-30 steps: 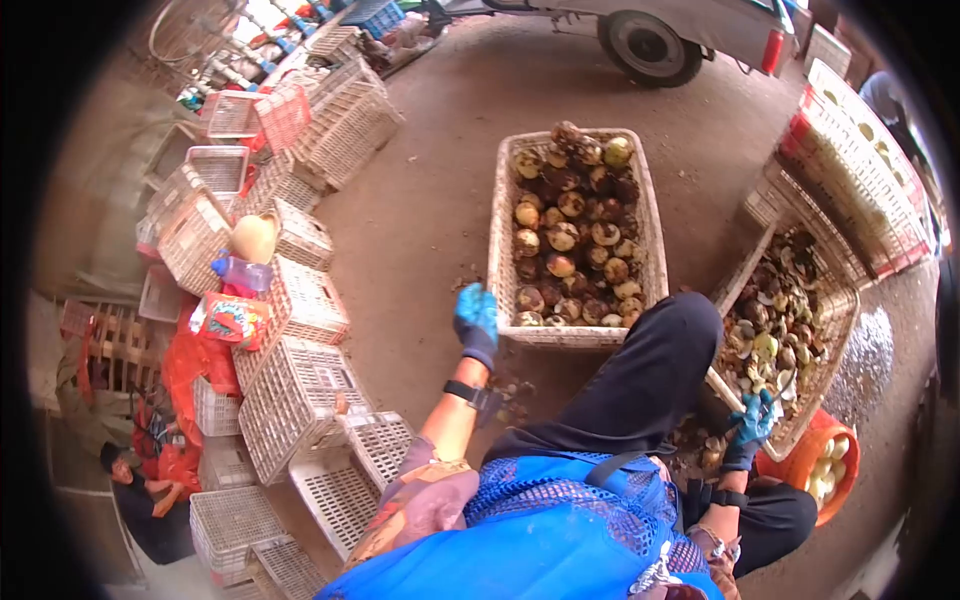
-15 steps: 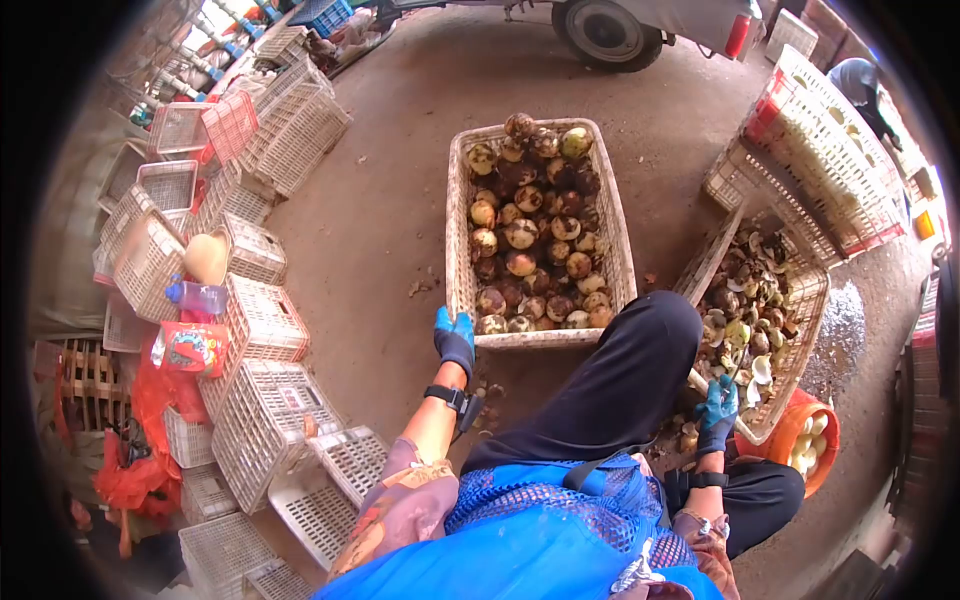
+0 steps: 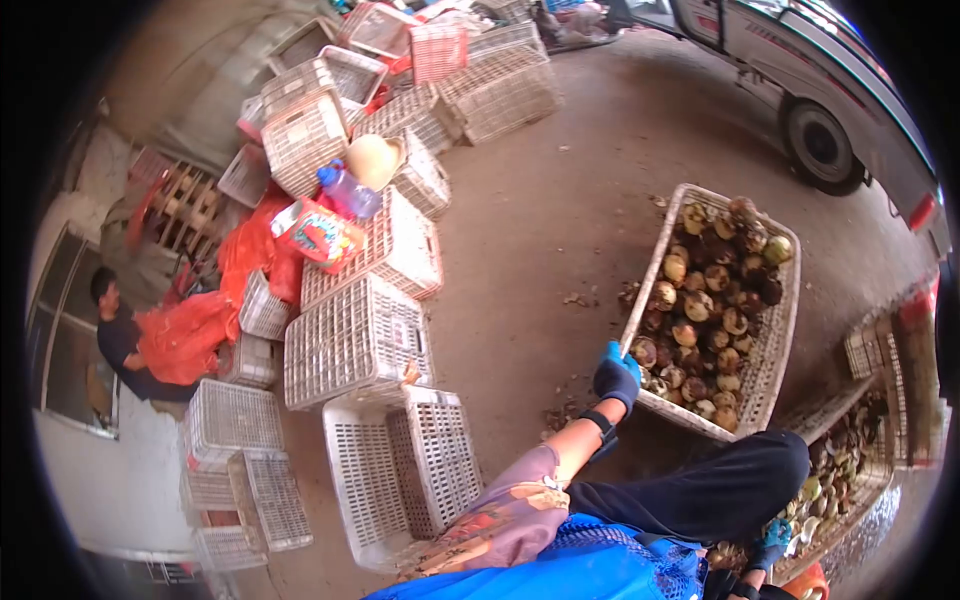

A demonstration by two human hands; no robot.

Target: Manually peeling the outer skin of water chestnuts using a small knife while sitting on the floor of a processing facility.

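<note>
The white crate of husked coconuts [image 3: 722, 310] is set on the ground just ahead of the left hand [image 3: 616, 375], whose blue-gloved fingers are curled over the crate's near corner rim. Whether the rim is truly gripped or only touched cannot be told, since the glove is seen from behind. The crate is heaped nearly to its edge, with the round fruits piled loosely against one another.

The right hand [image 3: 770, 543], also gloved in blue, is seen low beside the black-trousered knee [image 3: 735, 485], close to a second crate of husk pieces [image 3: 835, 470]; its state cannot be told, as it is small and partly cut off by the frame.

If the near corner were pulled or tilted, fruits could be rolled over the rim onto the concrete, because nothing holds the top layer in place. A one-handed pull at a corner could also slew the crate rather than slide it straight.

Further to the left of the left hand, empty white crates [image 3: 355, 340] are stacked and tumbled, and a seated person [image 3: 125, 335] is seen beyond them.
</note>
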